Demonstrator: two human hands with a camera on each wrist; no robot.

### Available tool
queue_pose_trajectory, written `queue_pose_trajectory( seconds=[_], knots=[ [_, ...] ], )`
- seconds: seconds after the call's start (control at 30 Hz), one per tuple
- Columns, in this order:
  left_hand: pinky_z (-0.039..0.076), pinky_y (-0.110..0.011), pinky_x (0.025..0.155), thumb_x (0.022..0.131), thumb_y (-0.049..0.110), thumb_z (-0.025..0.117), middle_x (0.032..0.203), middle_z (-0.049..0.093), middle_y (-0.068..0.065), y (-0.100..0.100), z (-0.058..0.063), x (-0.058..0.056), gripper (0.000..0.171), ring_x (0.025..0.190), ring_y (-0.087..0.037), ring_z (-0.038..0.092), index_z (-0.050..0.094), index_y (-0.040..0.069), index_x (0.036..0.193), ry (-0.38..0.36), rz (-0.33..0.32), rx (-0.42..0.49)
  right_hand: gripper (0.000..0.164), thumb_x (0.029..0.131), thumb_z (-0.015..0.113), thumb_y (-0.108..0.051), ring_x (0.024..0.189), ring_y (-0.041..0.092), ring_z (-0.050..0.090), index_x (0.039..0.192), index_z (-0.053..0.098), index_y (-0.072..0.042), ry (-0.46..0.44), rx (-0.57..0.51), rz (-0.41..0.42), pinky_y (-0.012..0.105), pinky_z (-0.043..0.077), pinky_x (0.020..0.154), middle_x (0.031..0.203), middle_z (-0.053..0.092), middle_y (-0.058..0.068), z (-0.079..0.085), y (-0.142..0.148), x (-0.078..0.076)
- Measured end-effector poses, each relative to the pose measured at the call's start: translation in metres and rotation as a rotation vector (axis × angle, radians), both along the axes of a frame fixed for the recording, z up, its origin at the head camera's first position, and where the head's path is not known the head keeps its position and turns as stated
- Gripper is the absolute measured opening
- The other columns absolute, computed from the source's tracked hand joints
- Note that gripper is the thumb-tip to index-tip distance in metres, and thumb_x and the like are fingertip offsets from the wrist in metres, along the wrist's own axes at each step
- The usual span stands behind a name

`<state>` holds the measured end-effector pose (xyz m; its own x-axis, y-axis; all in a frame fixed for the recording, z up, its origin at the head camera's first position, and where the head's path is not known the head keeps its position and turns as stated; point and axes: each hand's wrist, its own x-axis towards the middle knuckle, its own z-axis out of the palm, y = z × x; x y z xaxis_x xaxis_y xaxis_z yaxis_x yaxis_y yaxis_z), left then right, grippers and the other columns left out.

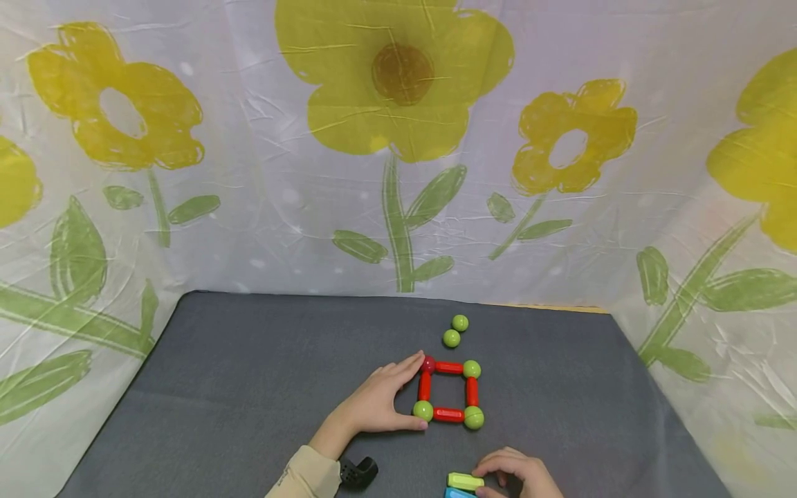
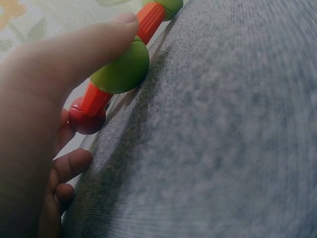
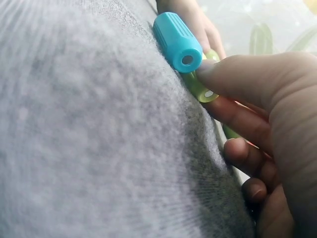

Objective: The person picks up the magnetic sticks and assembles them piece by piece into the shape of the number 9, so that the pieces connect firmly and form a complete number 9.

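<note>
A square of red magnetic rods (image 1: 449,415) lies flat, with a red ball (image 1: 428,364) at its far left corner and green balls (image 1: 474,418) at the others. My left hand (image 1: 378,400) spans its left side, fingers extended. The thumb touches the near left green ball (image 2: 121,69), and the fingertips reach the red ball. Nearer me, my right hand (image 1: 519,473) pinches the right end of a light green magnetic rod (image 1: 463,481) between thumb and forefinger. Beside that rod lies a blue magnetic rod (image 3: 176,39), with a metal disc showing in its end.
Two loose green balls (image 1: 451,338) sit beyond the square. Dark grey cloth (image 1: 249,360) covers the table. A flower-printed curtain (image 1: 261,207) hangs behind it and along both sides. By my left sleeve is a black strap-like device (image 1: 359,474).
</note>
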<state>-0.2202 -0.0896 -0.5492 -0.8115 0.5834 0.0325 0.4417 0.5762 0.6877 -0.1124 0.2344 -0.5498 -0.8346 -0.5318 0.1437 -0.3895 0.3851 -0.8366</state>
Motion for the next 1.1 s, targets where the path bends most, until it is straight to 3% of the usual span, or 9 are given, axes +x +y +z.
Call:
queue_pose_trajectory(
  seconds=[0.37,0.6,0.77,0.9,1.1],
  knots=[
    [0.024,-0.066,0.125,0.086,0.070,0.077,0.176,0.022,0.010,0.001,0.001,0.001,0.112,0.157,-0.035,0.034,0.022,0.022,0.171,-0.013,0.003,-0.002,0.014,0.093,0.083,-0.017,0.076,-0.002,0.059,0.107,0.081,-0.016,-0.011,-0.012,-0.013,0.023,0.051,0.062,0.100,0.074,-0.012,0.000,0.000,0.002],
    [0.026,-0.065,0.124,0.086,0.070,0.076,0.176,0.022,0.008,0.000,0.001,0.001,0.112,0.156,-0.034,0.036,0.022,0.021,0.171,-0.003,0.001,-0.005,0.012,0.094,0.082,-0.017,0.074,0.000,0.060,0.106,0.081,-0.015,-0.068,-0.013,-0.094,0.023,0.052,0.060,0.099,0.074,-0.008,0.004,-0.002,0.004],
    [0.028,-0.064,0.124,0.086,0.071,0.076,0.176,0.023,0.008,0.001,0.001,0.000,0.113,0.155,-0.032,0.037,0.022,0.021,0.172,0.003,0.002,-0.012,0.013,0.093,0.085,-0.020,0.072,0.002,0.058,0.104,0.081,-0.015,-0.126,-0.003,-0.207,0.024,0.051,0.059,0.096,0.074,0.001,0.010,-0.005,0.007],
    [0.028,-0.064,0.124,0.086,0.071,0.076,0.176,0.023,0.008,0.001,0.001,0.000,0.113,0.155,-0.031,0.037,0.021,0.023,0.172,-0.002,0.004,-0.017,0.014,0.089,0.088,-0.017,0.069,0.003,0.057,0.101,0.081,-0.016,-0.131,0.004,-0.333,0.024,0.050,0.059,0.091,0.072,-0.002,0.013,-0.010,0.008],
    [0.028,-0.062,0.124,0.086,0.072,0.076,0.176,0.022,0.010,0.000,0.002,0.001,0.112,0.155,-0.030,0.037,0.022,0.025,0.171,0.001,0.003,-0.019,0.025,0.079,0.092,-0.004,0.061,0.004,0.053,0.092,0.081,-0.022,-0.037,-0.015,-0.539,0.023,0.046,0.051,0.084,0.069,-0.009,0.013,-0.015,0.010]
  ],
)
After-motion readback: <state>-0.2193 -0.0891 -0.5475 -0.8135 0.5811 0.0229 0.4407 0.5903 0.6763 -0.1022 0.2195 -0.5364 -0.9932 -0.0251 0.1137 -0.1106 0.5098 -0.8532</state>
